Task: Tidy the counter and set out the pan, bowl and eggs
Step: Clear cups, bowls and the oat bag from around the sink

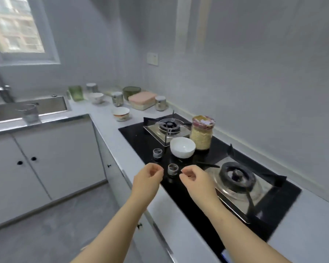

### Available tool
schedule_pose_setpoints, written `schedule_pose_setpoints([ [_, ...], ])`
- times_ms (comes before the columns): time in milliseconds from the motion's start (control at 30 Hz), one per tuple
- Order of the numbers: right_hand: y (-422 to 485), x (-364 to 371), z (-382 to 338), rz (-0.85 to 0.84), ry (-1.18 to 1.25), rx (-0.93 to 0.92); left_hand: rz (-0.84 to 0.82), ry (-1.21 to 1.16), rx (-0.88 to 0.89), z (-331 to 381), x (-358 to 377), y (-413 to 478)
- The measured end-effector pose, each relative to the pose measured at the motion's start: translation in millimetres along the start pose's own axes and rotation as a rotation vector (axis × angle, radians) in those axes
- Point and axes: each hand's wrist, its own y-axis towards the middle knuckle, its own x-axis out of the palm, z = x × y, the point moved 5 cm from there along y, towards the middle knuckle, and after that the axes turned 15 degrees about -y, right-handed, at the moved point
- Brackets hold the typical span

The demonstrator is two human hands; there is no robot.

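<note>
Between my left hand (pixel 149 174) and my right hand (pixel 195 177) stands a stove knob (pixel 172 169). Both hands hover with fingers loosely curled, holding nothing. Just beyond my right hand, the white bowl (pixel 182 147) sits on the black hob (pixel 141 137), beside a grain jar (pixel 202 132).

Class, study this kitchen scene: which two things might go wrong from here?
Both the left hand and the right hand hover beside a stove knob; a bump might turn on the gas. The white bowl and the jar stand on the glass hob, where a careless reach might knock them over.
</note>
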Motion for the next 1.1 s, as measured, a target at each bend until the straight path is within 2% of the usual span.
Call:
schedule_pose_setpoints([
  [267, 31.3, 179.8, -165.7, -0.213, 0.08, -0.169, 0.26, 0.013, -0.023, -5.0, -229.5, 50.9],
  [467, 39.7, 288.3, -263.5, -0.362, 0.098, -0.261, 0.419, 0.026, -0.032, -4.7, -364.7, 79.7],
  [767, 73.8, 424.0, -374.4, -0.57, 0.107, -0.411, 0.66, -0.019, -0.043, -23.8, -514.0, 129.6],
  [1000, 143.2, 518.9, -456.3, -0.635, 0.112, -0.413, 0.763, -0.009, -0.072, -18.7, -612.1, 207.2],
  [1100, 161.1, 567.5, -497.0, -0.719, 0.105, -0.436, 0.834, -0.009, -0.088, -17.8, -662.1, 235.3],
])
